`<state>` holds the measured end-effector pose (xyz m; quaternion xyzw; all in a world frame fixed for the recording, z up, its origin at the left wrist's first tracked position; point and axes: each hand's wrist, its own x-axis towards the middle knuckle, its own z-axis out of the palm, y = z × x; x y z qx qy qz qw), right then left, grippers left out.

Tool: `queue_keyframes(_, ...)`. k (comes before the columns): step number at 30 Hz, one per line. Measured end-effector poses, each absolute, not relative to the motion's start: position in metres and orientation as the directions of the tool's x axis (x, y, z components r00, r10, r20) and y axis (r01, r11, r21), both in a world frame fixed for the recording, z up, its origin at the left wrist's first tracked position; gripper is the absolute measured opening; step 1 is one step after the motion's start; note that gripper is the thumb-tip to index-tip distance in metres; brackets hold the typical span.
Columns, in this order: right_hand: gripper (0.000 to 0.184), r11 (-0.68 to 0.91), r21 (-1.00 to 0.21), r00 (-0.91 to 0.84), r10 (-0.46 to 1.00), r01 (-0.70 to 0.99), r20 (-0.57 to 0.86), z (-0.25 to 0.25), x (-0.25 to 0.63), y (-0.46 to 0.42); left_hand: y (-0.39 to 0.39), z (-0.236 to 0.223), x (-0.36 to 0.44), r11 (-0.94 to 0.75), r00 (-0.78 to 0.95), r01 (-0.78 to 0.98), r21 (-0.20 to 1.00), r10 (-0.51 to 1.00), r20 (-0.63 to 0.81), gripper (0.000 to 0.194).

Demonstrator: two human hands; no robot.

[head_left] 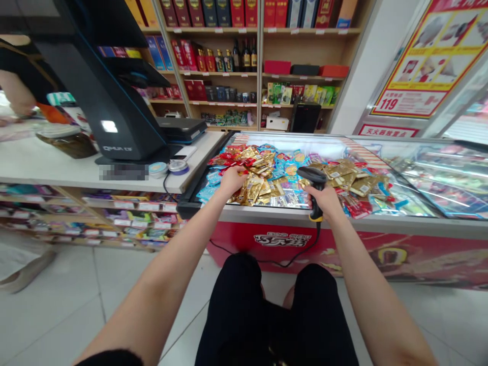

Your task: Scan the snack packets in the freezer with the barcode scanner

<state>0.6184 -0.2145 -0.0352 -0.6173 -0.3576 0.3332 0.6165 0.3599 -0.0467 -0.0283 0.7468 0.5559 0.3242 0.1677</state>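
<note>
My left hand (pixel 232 181) reaches into a heap of small snack packets on the glass top of a chest freezer. Its fingers are pinched together among gold packets (pixel 252 189) and red packets (pixel 235 154); what lies between the fingertips is hard to make out. My right hand (pixel 325 199) is wrapped round the handle of a black and yellow barcode scanner (pixel 312 175), held over the freezer's front edge. The scanner's cable hangs down the front. Blue packets (pixel 292 165) lie between my hands, and another pile of gold packets (pixel 360 183) is beyond the scanner to the right.
Left of the freezer (pixel 381 223), a white counter (pixel 23 162) carries a dark checkout terminal (pixel 125 112), a lidded jar (pixel 68 140) and tape rolls (pixel 178 168). Another person's arm (pixel 15 94) shows at far left. Shelves (pixel 221 73) with boxes and bottles stand behind.
</note>
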Motion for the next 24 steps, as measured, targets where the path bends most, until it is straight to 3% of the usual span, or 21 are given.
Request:
queue_keyframes(7,0.030,-0.019,-0.998,0.435,0.900,0.060,0.009,-0.036,0.579,-0.206,-0.070,-0.046,0.276,-0.135,0.039,0.905,0.402,0.971,0.237,0.060)
queue_keyframes(13,0.031,-0.059,-0.996,0.454,0.890,0.061,-0.025,-0.028,0.565,-0.208,-0.079,-0.067,0.271,-0.140,0.107,0.959,0.245,0.984,0.145,0.085)
queue_keyframes(17,0.028,-0.064,-0.996,0.454,0.891,0.061,-0.029,-0.026,0.565,-0.212,-0.078,-0.074,0.292,-0.202,0.170,0.927,0.316,0.977,0.127,0.083)
queue_keyframes(20,0.027,-0.054,-0.997,0.446,0.895,0.050,-0.026,-0.028,0.568,-0.212,-0.082,-0.079,0.314,-0.243,0.160,0.863,0.443,0.963,0.215,0.082)
queue_keyframes(24,0.026,-0.039,-0.998,0.457,0.889,0.046,-0.014,-0.033,0.572,-0.211,-0.089,-0.083,0.344,-0.389,0.260,0.754,0.530,0.917,0.303,0.065)
